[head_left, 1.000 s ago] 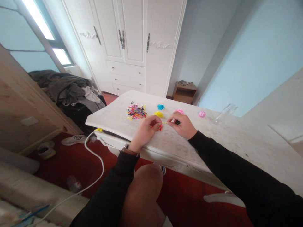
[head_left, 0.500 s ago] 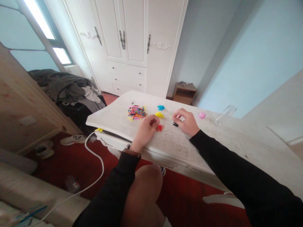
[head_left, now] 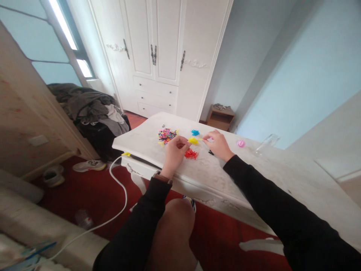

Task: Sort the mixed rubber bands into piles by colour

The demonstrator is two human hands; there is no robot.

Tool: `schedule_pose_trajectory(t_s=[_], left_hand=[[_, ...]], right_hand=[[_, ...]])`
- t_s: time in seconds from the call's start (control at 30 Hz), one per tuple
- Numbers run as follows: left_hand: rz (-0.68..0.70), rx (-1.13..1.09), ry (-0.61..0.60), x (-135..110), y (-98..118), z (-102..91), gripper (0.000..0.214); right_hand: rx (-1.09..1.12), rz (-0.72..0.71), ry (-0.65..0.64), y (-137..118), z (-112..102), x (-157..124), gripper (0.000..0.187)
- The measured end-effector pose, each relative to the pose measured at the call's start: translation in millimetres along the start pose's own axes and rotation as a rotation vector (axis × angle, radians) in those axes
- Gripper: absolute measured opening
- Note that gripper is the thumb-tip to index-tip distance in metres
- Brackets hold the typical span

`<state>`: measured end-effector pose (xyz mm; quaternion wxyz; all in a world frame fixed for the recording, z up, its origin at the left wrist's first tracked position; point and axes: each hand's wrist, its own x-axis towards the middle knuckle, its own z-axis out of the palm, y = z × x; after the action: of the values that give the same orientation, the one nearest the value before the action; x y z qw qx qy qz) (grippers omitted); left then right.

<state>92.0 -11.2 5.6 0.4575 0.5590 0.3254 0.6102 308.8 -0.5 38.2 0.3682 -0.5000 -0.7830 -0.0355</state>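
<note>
My right hand (head_left: 217, 145) pinches a yellow rubber band (head_left: 200, 139), held beside the small yellow pile (head_left: 193, 141). My left hand (head_left: 175, 152) is closed in a pinch at the other side of that pile; what its fingertips hold, if anything, is too small to make out. Just below them lies a pile of red rubber bands (head_left: 191, 154), and farther back a blue pile (head_left: 195, 132). A larger heap of mixed-colour rubber bands (head_left: 167, 135) is partly behind my left hand. A few black bands (head_left: 211, 152) lie under my right hand.
On the white table (head_left: 242, 177), a pink round item (head_left: 241, 143) and a clear glass (head_left: 266, 145) on its side lie to the right. A single dark band (head_left: 163, 125) sits behind the heap. A white cable (head_left: 125, 188) hangs at the table's left edge.
My right hand has shifted left toward the yellow pile, with the yellow band now stretching from its fingertips. My left hand has moved off the red pile, showing more of it. The view has tilted slightly.
</note>
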Motion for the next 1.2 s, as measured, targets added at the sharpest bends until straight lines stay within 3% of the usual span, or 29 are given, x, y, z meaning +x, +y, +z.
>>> schedule_pose_trajectory(t_s=[0.23, 0.47, 0.6, 0.83, 1.2], left_hand=[[-0.028, -0.010, 0.018, 0.9, 1.9, -2.0, 0.033], [-0.042, -0.014, 0.013, 0.6, 1.0, -4.3, 0.036], [-0.054, -0.002, -0.021, 0.4, 0.4, -5.0, 0.038], [-0.063, -0.002, -0.062, 0.7, 0.2, -5.6, 0.040], [-0.038, -0.003, -0.093, 0.5, 1.0, -4.2, 0.034]], right_hand=[[-0.143, -0.026, -0.134, -13.8, 23.5, 23.7, 0.011], [0.021, -0.061, 0.013, -20.0, 16.7, 5.8, 0.010], [0.208, -0.127, -0.040, -28.9, 15.1, -4.5, 0.006], [0.290, -0.153, -0.086, -39.0, 14.8, -4.0, 0.008], [0.329, -0.041, 0.019, -36.5, 13.7, -4.9, 0.012]])
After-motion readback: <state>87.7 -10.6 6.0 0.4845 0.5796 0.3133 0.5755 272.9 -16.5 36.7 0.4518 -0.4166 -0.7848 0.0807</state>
